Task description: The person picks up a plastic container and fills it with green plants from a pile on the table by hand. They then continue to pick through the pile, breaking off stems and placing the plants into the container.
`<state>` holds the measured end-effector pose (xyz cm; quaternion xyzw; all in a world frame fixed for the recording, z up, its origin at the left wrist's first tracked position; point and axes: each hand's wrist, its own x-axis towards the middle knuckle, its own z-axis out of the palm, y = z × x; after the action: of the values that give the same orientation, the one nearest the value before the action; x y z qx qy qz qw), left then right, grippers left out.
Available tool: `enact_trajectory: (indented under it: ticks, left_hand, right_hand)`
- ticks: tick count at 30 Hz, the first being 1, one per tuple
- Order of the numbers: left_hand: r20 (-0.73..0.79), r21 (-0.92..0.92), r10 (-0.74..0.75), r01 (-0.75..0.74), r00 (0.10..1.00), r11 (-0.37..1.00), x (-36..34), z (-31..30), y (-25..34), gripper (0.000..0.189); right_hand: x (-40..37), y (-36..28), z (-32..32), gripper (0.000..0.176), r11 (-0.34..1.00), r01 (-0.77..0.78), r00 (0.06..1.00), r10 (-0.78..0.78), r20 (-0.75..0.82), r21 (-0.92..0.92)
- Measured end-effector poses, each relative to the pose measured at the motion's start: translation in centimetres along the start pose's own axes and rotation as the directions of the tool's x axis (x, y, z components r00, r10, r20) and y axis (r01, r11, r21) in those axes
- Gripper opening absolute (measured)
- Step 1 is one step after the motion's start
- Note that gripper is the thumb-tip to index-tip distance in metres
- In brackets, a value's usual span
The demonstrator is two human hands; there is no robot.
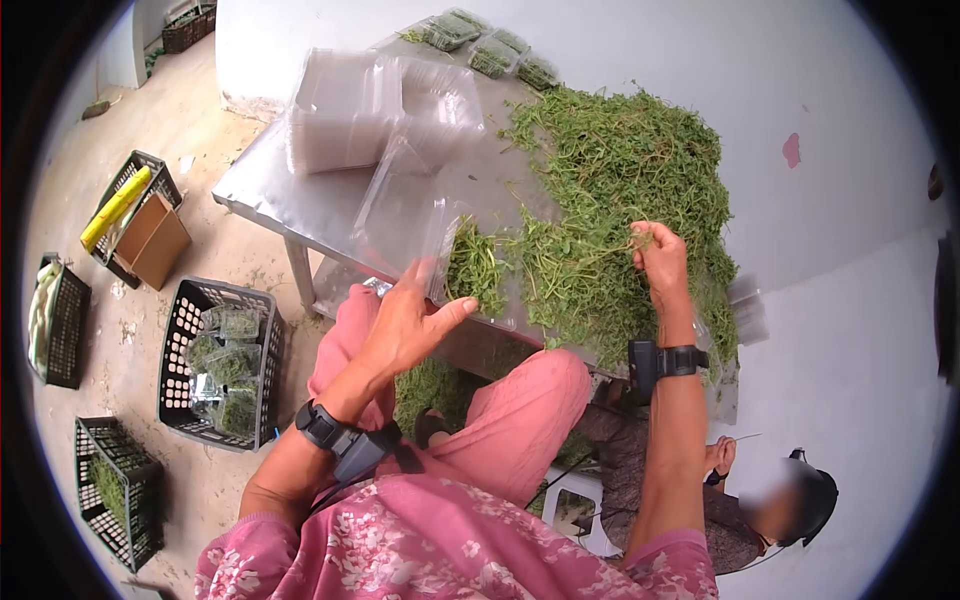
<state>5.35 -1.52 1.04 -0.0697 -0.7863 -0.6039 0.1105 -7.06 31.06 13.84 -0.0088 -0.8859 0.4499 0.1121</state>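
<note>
A large heap of green herbs [640,160] covers the right part of the metal table [260,180]. My right hand [660,262] is over the heap, its fingers pinched on a few thin sprigs. My left hand [412,318] is at the table's front edge with thumb and fingers apart, beside an open clear plastic container [400,225]. A small bunch of herbs [475,268] lies at the container's right side, just beyond my left thumb. Tall stacks of clear containers [340,115] stand behind, on the left of the table.
Packed herb boxes [490,50] sit at the table's back edge. On the floor at left stand a black crate [270,330] holding packed boxes, a crate with cardboard [150,240], and more crates. A seated co-worker [720,520] is at lower right.
</note>
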Motion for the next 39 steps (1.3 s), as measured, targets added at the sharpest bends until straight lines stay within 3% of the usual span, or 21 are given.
enact_trajectory:
  ticks: [1, 2, 5, 9, 12, 16, 25, 34, 39]
  left_hand:
    - [-0.004, 0.0, -0.013, 0.013, 1.0, 1.0, 0.0, 0.1, -0.2, 0.074]
    - [-0.008, -0.001, -0.027, 0.027, 1.0, 1.0, -0.1, 0.3, -0.2, 0.073]
    - [0.01, 0.038, -0.086, 0.085, 0.996, 0.996, 0.2, -0.2, 0.6, 0.072]
    - [-0.042, 0.07, -0.125, 0.128, 0.991, 0.989, 0.9, 0.4, 0.0, 0.068]
    - [-0.041, 0.125, -0.213, 0.217, 0.976, 0.968, 0.8, -0.1, 0.9, 0.065]
    - [-0.082, 0.089, -0.192, 0.199, 0.978, 0.976, 0.6, -0.1, 0.2, 0.068]
    - [-0.006, 0.127, -0.283, 0.281, 0.959, 0.951, -0.1, -0.7, -0.9, 0.067]
    - [-0.076, 0.008, -0.343, 0.344, 0.936, 0.939, 0.6, -0.4, -1.2, 0.058]
    - [0.045, -0.272, -0.365, 0.363, 0.93, 0.891, -0.3, -0.1, -2.8, 0.039]
  right_hand:
    - [0.0, 0.1, 0.1, 0.017, 1.0, 0.009, 1.0, -0.009, -0.002, 0.011]
    - [-0.2, 0.1, -0.1, 0.019, 0.984, 0.009, 1.0, -0.008, -0.009, 0.18]
    - [-0.4, 0.5, -0.3, 0.021, 0.966, -0.03, 0.999, 0.021, 0.035, 0.257]
    - [-1.3, -0.6, -0.3, 0.023, 0.898, 0.051, 0.998, -0.061, 0.009, 0.438]
    - [-1.4, -0.2, 0.0, 0.025, 0.965, 0.012, 0.996, -0.034, 0.083, 0.262]
    - [-1.9, 0.0, -0.3, 0.025, 0.914, 0.039, 0.998, -0.055, 0.028, 0.403]
    - [-3.9, -1.7, 0.9, 0.025, 0.857, 0.033, 0.995, -0.078, 0.067, 0.514]
    - [-6.7, -4.5, 3.2, 0.023, 0.81, 0.058, 0.979, -0.161, 0.127, 0.584]
    - [-8.0, -4.6, 4.4, 0.022, 0.795, 0.043, 0.969, -0.182, 0.17, 0.605]
